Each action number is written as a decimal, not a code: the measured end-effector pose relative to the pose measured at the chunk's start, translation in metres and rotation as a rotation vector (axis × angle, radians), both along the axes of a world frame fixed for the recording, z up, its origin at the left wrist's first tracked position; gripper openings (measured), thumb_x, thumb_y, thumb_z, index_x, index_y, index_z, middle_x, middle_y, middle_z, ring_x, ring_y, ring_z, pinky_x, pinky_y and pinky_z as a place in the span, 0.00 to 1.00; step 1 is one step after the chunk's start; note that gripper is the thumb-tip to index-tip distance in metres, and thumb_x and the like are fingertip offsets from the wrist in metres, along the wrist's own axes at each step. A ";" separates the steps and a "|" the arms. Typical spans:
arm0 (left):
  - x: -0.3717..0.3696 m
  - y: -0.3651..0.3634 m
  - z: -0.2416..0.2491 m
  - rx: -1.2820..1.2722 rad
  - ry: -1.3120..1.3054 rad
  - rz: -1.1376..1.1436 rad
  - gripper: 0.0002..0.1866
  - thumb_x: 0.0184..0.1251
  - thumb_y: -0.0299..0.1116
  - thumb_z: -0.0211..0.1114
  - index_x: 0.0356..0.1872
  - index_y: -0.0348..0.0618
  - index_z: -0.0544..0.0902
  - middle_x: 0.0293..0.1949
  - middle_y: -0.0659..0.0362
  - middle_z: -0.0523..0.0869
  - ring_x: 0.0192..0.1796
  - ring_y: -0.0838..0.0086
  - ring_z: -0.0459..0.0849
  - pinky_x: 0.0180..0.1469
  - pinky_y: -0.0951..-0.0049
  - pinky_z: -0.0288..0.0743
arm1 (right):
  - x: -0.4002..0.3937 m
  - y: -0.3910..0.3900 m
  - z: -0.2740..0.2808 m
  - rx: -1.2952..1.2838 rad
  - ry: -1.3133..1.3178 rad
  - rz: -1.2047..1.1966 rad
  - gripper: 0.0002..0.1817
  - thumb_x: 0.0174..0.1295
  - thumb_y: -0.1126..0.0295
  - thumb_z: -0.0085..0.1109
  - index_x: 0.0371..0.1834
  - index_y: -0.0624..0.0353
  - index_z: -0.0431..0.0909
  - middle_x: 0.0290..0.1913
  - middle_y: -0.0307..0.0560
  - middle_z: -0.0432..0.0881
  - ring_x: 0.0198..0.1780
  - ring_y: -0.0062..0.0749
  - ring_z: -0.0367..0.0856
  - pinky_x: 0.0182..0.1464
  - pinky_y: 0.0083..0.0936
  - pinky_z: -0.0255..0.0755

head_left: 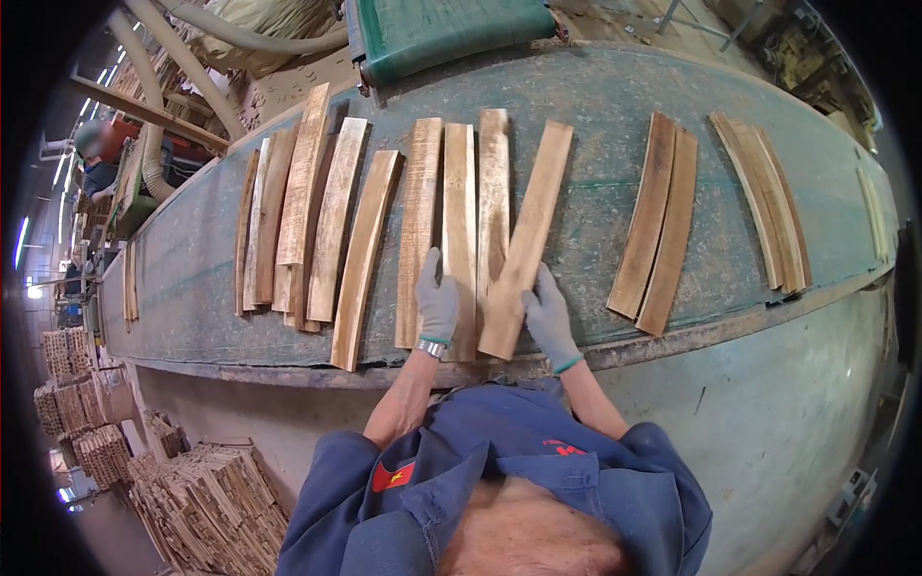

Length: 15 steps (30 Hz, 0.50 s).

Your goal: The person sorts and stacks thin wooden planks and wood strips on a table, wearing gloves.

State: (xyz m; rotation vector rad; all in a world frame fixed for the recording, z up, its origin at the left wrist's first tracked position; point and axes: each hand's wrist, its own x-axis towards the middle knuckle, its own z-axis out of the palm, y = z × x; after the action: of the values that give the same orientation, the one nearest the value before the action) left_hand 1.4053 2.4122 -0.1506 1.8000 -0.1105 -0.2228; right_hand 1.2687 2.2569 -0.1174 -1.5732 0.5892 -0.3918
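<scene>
Both my hands wear grey gloves with green cuffs. My left hand point(438, 303) lies at the gap between a rough-faced wooden board point(420, 211) and a paler board point(459, 206), its fingers stretched out and its thumb apart. On the other side, my right hand point(550, 322) grips the right edge of a smooth wooden board point(534, 216), thumb on top, some fingers hidden. That board slants, its near end over the lower part of a blotchy board point(494, 182). A narrower board point(368, 259) lies left of my left hand.
More boards point(303, 192) lie grouped at the left of the worn green belt table point(595, 125). A pair of brown boards point(658, 221) and another group point(764, 202) lie right. A green conveyor point(451, 38) stands beyond. Wood stacks point(211, 509) fill the lower left; a person point(101, 158) is far left.
</scene>
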 end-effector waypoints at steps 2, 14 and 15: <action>0.009 0.013 0.003 0.106 0.025 -0.006 0.28 0.64 0.22 0.52 0.68 0.31 0.72 0.64 0.42 0.78 0.66 0.58 0.77 0.67 0.67 0.70 | -0.011 -0.013 0.021 0.081 0.004 -0.148 0.25 0.69 0.74 0.52 0.69 0.69 0.68 0.62 0.57 0.79 0.61 0.36 0.78 0.64 0.27 0.69; 0.022 -0.055 0.026 0.243 -0.277 -0.208 0.28 0.61 0.25 0.56 0.65 0.35 0.74 0.58 0.37 0.77 0.58 0.44 0.77 0.65 0.57 0.71 | 0.019 0.017 0.027 -1.032 0.338 0.295 0.52 0.41 0.37 0.74 0.72 0.46 0.70 0.76 0.60 0.59 0.75 0.61 0.56 0.72 0.54 0.52; 0.020 -0.051 0.031 0.278 -0.210 -0.208 0.27 0.61 0.28 0.58 0.64 0.37 0.75 0.61 0.37 0.75 0.61 0.45 0.75 0.66 0.54 0.67 | 0.013 0.016 0.025 -1.007 0.397 0.299 0.53 0.39 0.39 0.76 0.72 0.47 0.69 0.76 0.59 0.58 0.76 0.60 0.54 0.73 0.54 0.52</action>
State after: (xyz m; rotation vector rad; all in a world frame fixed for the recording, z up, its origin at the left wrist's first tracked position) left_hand 1.4252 2.3612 -0.1197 2.0871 -0.4353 -0.2041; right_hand 1.2818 2.2724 -0.0925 -2.7070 0.4530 -0.1324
